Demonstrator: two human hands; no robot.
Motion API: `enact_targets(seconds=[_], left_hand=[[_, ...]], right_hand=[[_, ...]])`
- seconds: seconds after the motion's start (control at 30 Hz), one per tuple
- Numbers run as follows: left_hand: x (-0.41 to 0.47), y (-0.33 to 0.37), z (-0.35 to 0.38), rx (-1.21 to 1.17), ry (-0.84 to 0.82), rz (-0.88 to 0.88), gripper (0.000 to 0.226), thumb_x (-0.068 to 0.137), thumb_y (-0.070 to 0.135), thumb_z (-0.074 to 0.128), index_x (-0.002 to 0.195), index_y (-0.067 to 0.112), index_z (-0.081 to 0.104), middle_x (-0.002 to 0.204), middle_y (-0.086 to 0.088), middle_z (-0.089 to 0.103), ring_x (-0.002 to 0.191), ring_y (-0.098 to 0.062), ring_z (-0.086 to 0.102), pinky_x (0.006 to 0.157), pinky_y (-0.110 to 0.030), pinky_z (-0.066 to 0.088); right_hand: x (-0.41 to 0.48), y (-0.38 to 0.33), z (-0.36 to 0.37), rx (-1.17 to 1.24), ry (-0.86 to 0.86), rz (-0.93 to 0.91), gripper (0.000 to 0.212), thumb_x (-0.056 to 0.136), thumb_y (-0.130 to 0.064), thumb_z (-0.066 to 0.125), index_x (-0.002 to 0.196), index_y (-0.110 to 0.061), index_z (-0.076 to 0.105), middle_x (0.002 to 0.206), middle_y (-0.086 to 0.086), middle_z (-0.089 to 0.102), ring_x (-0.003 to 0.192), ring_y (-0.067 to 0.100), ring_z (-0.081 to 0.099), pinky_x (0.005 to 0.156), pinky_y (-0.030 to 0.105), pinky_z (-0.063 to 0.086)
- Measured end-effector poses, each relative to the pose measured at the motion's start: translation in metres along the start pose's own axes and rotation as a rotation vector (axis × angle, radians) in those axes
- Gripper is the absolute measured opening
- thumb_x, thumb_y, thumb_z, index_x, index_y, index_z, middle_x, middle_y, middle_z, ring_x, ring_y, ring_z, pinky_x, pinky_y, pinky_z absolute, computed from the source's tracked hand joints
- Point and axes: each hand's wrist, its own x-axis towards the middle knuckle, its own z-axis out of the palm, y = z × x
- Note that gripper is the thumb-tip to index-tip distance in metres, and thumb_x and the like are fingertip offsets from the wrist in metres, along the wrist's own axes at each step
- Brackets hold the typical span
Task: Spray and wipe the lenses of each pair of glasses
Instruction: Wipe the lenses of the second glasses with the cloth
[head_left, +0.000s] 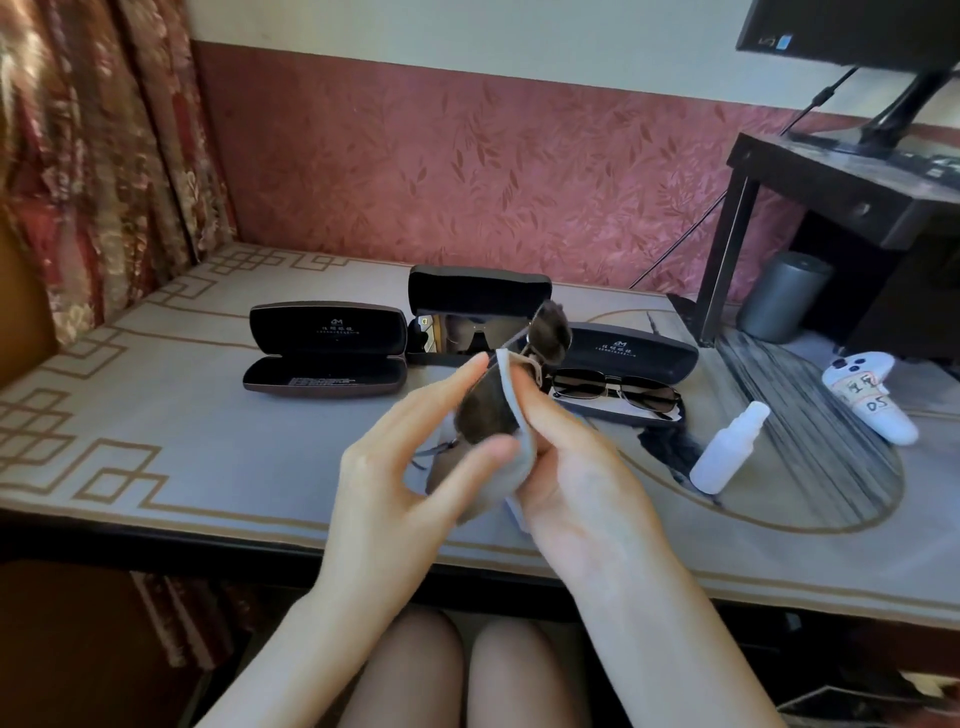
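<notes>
A pair of dark-lensed glasses (491, 410) is held up above the table's front middle. My left hand (410, 467) pinches its near lens between thumb and fingers. My right hand (566, 467) grips a grey cleaning cloth (511, 415) folded over that lens's edge. The far lens (553, 332) sticks up behind. A second pair of glasses (618, 389) lies on an open case (631, 353) to the right. A third pair (478, 332) sits inside the open black case (478, 291) at the back. A white spray bottle (727, 449) lies on the table at the right.
An empty open case (327, 348) lies at the left on the patterned table mat (156, 415). A white controller (872, 400) with labels rests at the far right. A grey cylinder (784, 296) and a dark stand (841, 197) with a monitor occupy the back right.
</notes>
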Motion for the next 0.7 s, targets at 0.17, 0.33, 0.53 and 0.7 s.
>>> enact_targets(seconds=[0.17,0.33,0.53,0.7], left_hand=[[0.02,0.006,-0.021,-0.267,-0.072,-0.255,0.036,0.092,0.047,0.043,0.113,0.035,0.069,0.117,0.006,0.07,0.117,-0.007,0.061,0.105,-0.033,0.045],[0.026,0.008,-0.031,-0.36,-0.273,-0.355,0.039,0.092,0.034,0.049,0.097,0.004,0.074,0.108,-0.003,0.074,0.111,-0.013,0.065,0.106,-0.028,0.042],[0.024,0.003,-0.027,-0.458,-0.182,-0.41,0.031,0.076,0.028,0.062,0.101,0.016,0.075,0.104,-0.003,0.075,0.107,-0.014,0.067,0.096,-0.024,0.051],[0.02,0.001,-0.019,-0.496,-0.036,-0.461,0.034,0.071,0.031,0.065,0.096,0.011,0.074,0.101,-0.007,0.075,0.101,-0.018,0.069,0.093,-0.027,0.054]], right_hand=[[0.001,-0.008,0.003,-0.13,-0.013,-0.02,0.024,0.076,-0.025,0.066,0.09,-0.009,0.077,0.094,0.014,0.076,0.096,0.029,0.071,0.089,0.037,0.054],[0.0,-0.013,0.005,-0.275,-0.029,-0.087,0.021,0.077,-0.017,0.066,0.091,-0.004,0.074,0.09,0.018,0.075,0.085,0.022,0.07,0.071,0.027,0.056],[0.002,-0.008,0.0,-0.382,-0.047,-0.105,0.01,0.083,-0.011,0.068,0.082,-0.013,0.078,0.072,0.008,0.072,0.065,0.015,0.064,0.053,0.031,0.044],[0.004,-0.006,-0.006,-0.453,-0.051,-0.102,0.015,0.089,-0.014,0.065,0.098,-0.013,0.077,0.089,0.012,0.077,0.08,0.033,0.065,0.062,0.055,0.045]])
